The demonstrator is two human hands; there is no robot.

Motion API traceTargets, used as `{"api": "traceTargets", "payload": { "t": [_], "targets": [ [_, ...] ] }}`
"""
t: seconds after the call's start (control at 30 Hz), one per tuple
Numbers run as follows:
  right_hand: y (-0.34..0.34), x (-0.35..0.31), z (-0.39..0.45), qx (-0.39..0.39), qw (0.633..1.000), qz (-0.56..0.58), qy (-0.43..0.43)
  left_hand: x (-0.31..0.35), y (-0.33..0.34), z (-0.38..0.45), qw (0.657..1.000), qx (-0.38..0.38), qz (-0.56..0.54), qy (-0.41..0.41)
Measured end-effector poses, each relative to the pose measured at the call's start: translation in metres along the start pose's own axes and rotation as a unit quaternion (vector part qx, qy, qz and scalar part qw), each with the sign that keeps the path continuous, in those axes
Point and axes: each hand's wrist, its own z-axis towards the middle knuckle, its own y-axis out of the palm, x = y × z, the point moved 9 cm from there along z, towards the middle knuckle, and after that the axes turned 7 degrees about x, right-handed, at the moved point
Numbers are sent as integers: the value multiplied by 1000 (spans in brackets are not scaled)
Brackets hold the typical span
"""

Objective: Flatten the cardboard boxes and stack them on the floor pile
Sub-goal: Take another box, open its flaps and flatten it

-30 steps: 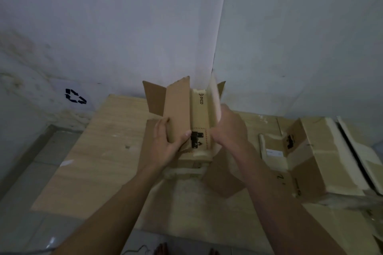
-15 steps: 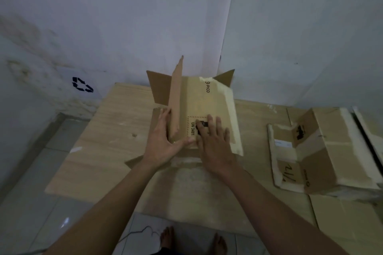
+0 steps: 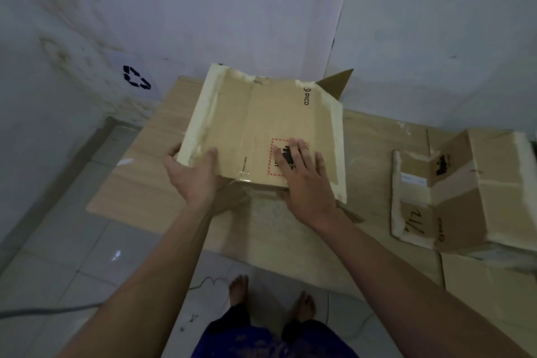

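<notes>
grey cable [image 3: 43, 310] on tiled floor [image 3: 72, 241] — recycling mark [image 3: 136, 77] on wall [image 3: 232, 3].

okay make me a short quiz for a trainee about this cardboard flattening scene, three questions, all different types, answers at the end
1. True or false: the right hand lies flat on the PICO box, over its red-bordered label.
2. Which part of that box does the left hand grip? A) far edge B) near left corner C) the raised flap
3. Fill in: the second box, to the right, is not yet ____.

Key
1. True: the fingers are straight, pressing down.
2. B: the thumb is on top and the fingers are curled under the corner.
3. Flattened: its panels are still folded up, beside the flat cardboard pile.
</notes>
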Motion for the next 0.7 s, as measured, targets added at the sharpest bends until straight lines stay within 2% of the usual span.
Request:
{"api": "traceTargets", "payload": {
  "t": [0.23,0.43,0.53,0.7],
  "targets": [
    [-3,-16,-33,1,1000,4,-14,-21,-32,-21,1000,6,-1,-17],
    [21,-43,-88,1,1000,1,-17,-71,-76,-26,994,34,46,-98],
    [43,-50,-106,-40,999,-9,-25,-90,-90,-23,991,16,90,-95],
    [69,-53,-109,-95,995,-24,-16,-118,-94,-6,989,-55,111,-86]
  ]
}}
